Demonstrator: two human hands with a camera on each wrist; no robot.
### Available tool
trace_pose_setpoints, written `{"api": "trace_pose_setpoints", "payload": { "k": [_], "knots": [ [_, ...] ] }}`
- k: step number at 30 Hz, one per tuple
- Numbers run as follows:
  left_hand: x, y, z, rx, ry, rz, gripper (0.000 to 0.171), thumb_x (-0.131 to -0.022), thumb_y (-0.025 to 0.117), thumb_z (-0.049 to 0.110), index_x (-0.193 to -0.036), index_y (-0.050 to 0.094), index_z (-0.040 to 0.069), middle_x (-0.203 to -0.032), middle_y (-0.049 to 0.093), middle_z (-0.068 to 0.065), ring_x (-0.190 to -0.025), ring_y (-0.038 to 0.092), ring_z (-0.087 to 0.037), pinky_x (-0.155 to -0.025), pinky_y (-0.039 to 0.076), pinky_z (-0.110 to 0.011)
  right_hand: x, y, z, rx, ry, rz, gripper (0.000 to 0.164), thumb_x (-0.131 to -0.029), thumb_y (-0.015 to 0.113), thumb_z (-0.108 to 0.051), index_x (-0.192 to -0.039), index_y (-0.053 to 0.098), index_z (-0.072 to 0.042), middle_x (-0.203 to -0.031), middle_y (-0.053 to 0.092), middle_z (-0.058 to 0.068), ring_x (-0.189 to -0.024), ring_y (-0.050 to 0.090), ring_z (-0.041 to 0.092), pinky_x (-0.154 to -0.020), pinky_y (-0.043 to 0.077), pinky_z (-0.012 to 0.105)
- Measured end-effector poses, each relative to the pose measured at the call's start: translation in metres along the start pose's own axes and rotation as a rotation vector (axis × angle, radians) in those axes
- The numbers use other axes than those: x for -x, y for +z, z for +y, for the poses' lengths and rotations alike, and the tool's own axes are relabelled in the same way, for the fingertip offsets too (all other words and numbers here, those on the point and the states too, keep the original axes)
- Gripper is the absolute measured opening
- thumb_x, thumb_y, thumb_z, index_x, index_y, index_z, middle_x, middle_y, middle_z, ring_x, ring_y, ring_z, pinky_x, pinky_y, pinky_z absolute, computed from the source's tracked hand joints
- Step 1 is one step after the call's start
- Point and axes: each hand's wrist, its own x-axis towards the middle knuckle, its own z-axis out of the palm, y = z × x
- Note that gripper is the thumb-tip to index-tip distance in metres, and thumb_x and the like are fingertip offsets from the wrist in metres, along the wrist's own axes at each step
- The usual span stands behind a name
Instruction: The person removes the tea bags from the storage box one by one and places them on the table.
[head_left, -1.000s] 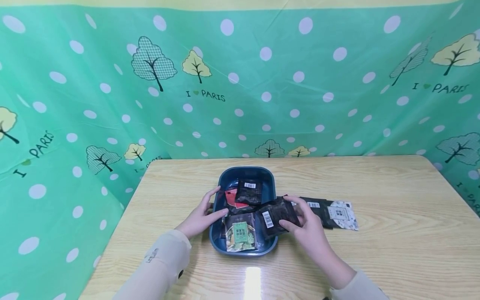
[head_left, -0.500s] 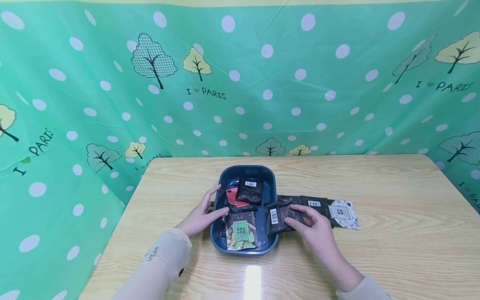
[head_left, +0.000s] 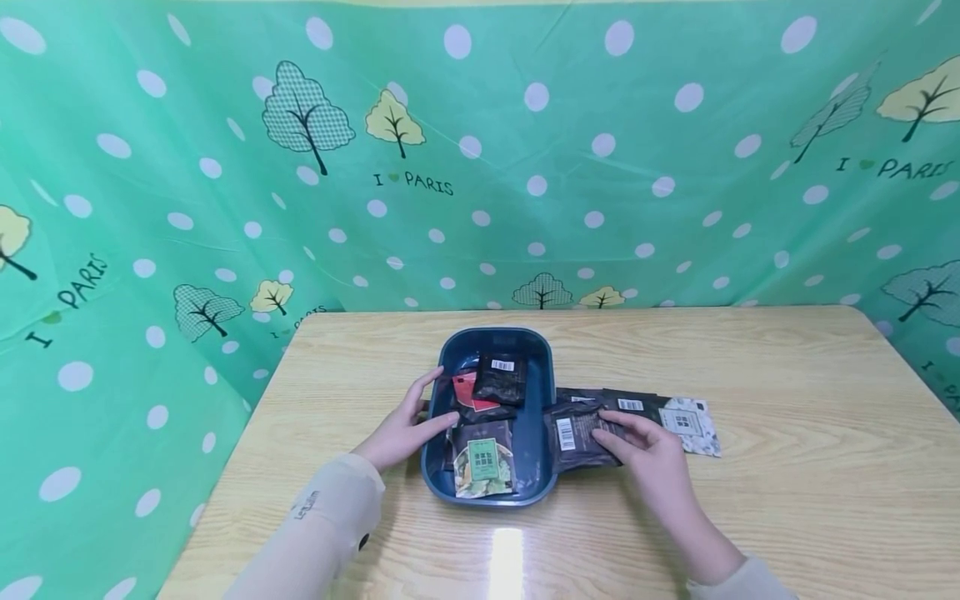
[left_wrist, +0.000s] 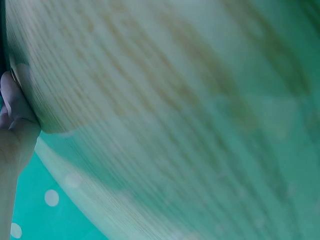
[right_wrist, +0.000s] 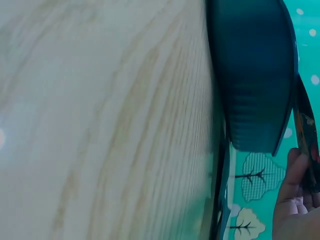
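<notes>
My left hand rests at the left side of a dark blue plastic bin, its index finger along the rim and its thumb reaching over the edge. A black sachet with a white barcode label is pinched between the thumb and fingers of my right hand. That sachet sits at the bin's right rim and overlaps other sachets beyond it. In the right wrist view it appears edge-on above the bin's rim. Inside the bin lie a green-labelled sachet, a red-and-black sachet and a black barcoded sachet.
Right of the bin, black sachets and a white patterned sachet lie overlapping in a row on the wooden table. A green dotted cloth hangs behind and to the left.
My right hand has moved right with the black sachet, from over the bin to its right rim. My left hand keeps its place at the bin.
</notes>
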Motion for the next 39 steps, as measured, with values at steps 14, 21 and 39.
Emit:
{"api": "trace_pose_setpoints", "payload": {
  "k": [14,21,39],
  "knots": [
    [0.0,0.001,-0.001,0.004,-0.007,0.001,0.075,-0.094,0.064,0.047,-0.152,0.018,0.049,-0.147,0.047,-0.02,-0.132,0.051,-0.037,-0.111,0.036,-0.06,-0.012,-0.046,0.001,0.131,0.081,0.186,0.05,-0.088,0.076,-0.03,-0.13,0.064,-0.006,-0.144,0.055,0.01,-0.119,0.057,0.007,-0.079,0.043,0.001],
    [0.0,0.001,-0.001,-0.007,-0.012,0.005,0.074,-0.094,0.064,0.045,-0.152,0.017,0.049,-0.145,0.048,-0.02,-0.129,0.053,-0.037,-0.111,0.037,-0.061,-0.02,-0.074,0.008,0.205,0.099,0.199,0.055,-0.09,0.072,-0.04,-0.134,0.061,-0.009,-0.151,0.047,0.01,-0.13,0.049,0.023,-0.069,0.041,0.007],
    [-0.001,0.001,-0.002,0.003,-0.008,0.007,0.077,-0.091,0.066,0.052,-0.152,0.019,0.05,-0.146,0.047,-0.02,-0.13,0.053,-0.038,-0.11,0.038,-0.061,-0.037,-0.132,0.032,0.419,0.074,0.193,0.059,-0.096,0.064,-0.042,-0.14,0.053,-0.005,-0.152,0.04,0.025,-0.1,0.046,0.012,-0.062,0.039,0.018]
  ]
}}
